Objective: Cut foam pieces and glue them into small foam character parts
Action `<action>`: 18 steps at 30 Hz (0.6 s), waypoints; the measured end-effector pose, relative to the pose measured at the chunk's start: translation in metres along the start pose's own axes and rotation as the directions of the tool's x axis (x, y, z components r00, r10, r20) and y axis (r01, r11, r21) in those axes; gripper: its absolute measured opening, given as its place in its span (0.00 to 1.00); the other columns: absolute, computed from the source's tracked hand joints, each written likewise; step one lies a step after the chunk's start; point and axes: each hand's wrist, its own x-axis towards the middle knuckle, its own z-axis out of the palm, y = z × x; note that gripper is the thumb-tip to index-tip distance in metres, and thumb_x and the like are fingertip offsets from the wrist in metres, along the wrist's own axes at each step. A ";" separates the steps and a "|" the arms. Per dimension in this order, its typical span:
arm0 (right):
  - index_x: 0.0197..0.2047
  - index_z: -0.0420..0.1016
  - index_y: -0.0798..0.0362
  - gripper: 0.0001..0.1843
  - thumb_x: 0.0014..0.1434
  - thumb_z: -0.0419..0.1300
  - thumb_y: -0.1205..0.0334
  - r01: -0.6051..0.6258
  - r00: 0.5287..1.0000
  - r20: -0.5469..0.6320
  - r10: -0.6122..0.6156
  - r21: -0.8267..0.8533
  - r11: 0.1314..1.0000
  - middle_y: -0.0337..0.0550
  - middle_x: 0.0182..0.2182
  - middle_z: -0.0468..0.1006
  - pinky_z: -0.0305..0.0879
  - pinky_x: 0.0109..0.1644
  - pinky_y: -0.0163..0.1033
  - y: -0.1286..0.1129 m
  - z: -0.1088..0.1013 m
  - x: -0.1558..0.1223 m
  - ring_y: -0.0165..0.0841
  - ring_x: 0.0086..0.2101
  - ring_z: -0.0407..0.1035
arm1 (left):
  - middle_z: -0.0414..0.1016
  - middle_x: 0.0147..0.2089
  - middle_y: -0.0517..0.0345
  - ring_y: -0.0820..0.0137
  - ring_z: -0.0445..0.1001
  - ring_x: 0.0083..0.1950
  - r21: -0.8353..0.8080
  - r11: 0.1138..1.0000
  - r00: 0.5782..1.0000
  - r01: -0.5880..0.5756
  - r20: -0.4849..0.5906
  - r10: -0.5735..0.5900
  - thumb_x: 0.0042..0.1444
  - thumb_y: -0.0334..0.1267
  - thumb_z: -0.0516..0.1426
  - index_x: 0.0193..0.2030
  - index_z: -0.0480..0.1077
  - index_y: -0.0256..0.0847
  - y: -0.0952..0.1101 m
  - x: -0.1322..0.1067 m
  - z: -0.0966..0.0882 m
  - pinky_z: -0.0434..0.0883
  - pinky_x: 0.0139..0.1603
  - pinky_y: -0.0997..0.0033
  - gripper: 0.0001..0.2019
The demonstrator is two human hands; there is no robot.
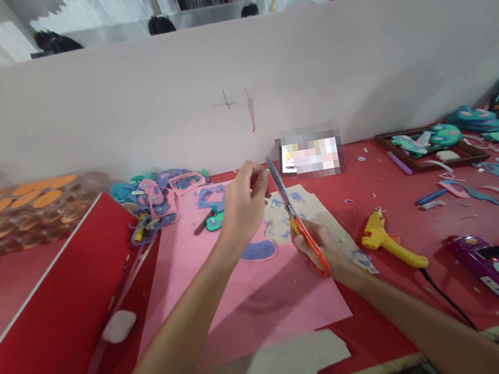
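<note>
My right hand (322, 250) grips orange-handled scissors (295, 217) whose blades point up and away, tips near my left hand. My left hand (243, 204) is raised above a pink sheet (248, 295), fingers pinched together by the blade tips on something too small to make out. A blue oval cut-out (259, 250) lies on the pink sheet under my left wrist. A beige sheet (303, 203) with blue marks lies beneath the scissors.
A yellow glue gun (388, 240) with a black cord lies to the right, beside a purple device (495, 267). A brown tray (429, 147) holds teal pieces. Coloured cut-outs (155, 196) are heaped at the back left. A red box (38, 324) stands on the left, a white partition behind.
</note>
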 end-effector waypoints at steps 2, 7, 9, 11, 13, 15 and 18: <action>0.31 0.61 0.48 0.31 0.62 0.53 0.26 0.012 1.000 -0.005 -0.012 0.004 1.000 0.33 0.20 0.62 0.52 0.24 0.35 0.001 0.001 0.000 0.28 0.22 0.55 | 0.74 0.31 0.59 0.74 0.73 0.30 -0.017 1.000 1.000 0.019 0.022 -0.018 0.69 0.36 0.51 0.37 0.64 0.42 0.000 0.000 0.001 0.69 0.30 0.74 0.08; 0.32 0.62 0.48 0.31 0.61 0.55 0.27 -0.033 0.999 0.002 0.033 0.033 0.999 0.35 0.22 0.64 0.52 0.22 0.34 -0.002 0.001 -0.001 0.28 0.22 0.56 | 0.73 0.31 0.60 0.73 0.74 0.30 0.005 0.999 0.998 0.045 0.037 -0.045 0.69 0.37 0.51 0.36 0.64 0.43 0.001 -0.001 0.002 0.69 0.30 0.73 0.08; 0.32 0.62 0.49 0.31 0.60 0.57 0.27 -0.034 0.999 0.002 0.034 0.043 0.999 0.36 0.24 0.65 0.52 0.22 0.34 -0.003 0.000 -0.001 0.28 0.23 0.56 | 0.73 0.31 0.60 0.73 0.74 0.31 0.017 0.999 0.998 0.044 0.035 -0.044 0.69 0.38 0.52 0.37 0.64 0.43 0.001 -0.001 0.002 0.69 0.31 0.73 0.08; 0.32 0.62 0.49 0.32 0.60 0.56 0.26 -0.020 1.000 0.003 0.020 0.061 0.998 0.36 0.25 0.65 0.52 0.22 0.34 -0.003 -0.001 -0.002 0.29 0.24 0.56 | 0.74 0.32 0.59 0.72 0.74 0.31 0.024 0.999 0.999 0.043 0.031 -0.044 0.68 0.38 0.52 0.37 0.65 0.43 0.001 -0.002 0.002 0.69 0.31 0.72 0.08; 0.33 0.63 0.49 0.33 0.60 0.53 0.24 -0.001 1.000 0.020 -0.001 0.083 0.997 0.36 0.24 0.64 0.51 0.22 0.35 -0.002 -0.001 -0.002 0.29 0.23 0.56 | 0.75 0.32 0.58 0.72 0.74 0.32 0.022 0.999 0.999 0.044 0.030 -0.045 0.68 0.39 0.52 0.36 0.65 0.43 0.001 -0.002 0.002 0.69 0.32 0.72 0.08; 0.34 0.62 0.49 0.34 0.60 0.51 0.23 0.012 0.999 0.039 -0.016 0.106 0.994 0.36 0.24 0.63 0.51 0.22 0.35 0.000 -0.001 -0.002 0.28 0.22 0.55 | 0.75 0.32 0.58 0.72 0.74 0.32 0.011 0.999 0.999 0.044 0.028 -0.044 0.68 0.38 0.52 0.37 0.65 0.43 0.003 -0.002 0.002 0.68 0.32 0.72 0.08; 0.37 0.63 0.49 0.34 0.61 0.49 0.22 0.026 0.998 0.061 -0.033 0.114 0.993 0.34 0.24 0.62 0.52 0.23 0.36 0.003 0.001 -0.001 0.28 0.21 0.54 | 0.73 0.30 0.60 0.72 0.73 0.31 0.015 0.999 0.998 0.051 0.023 -0.052 0.68 0.39 0.52 0.36 0.65 0.43 0.005 -0.002 0.001 0.68 0.32 0.72 0.08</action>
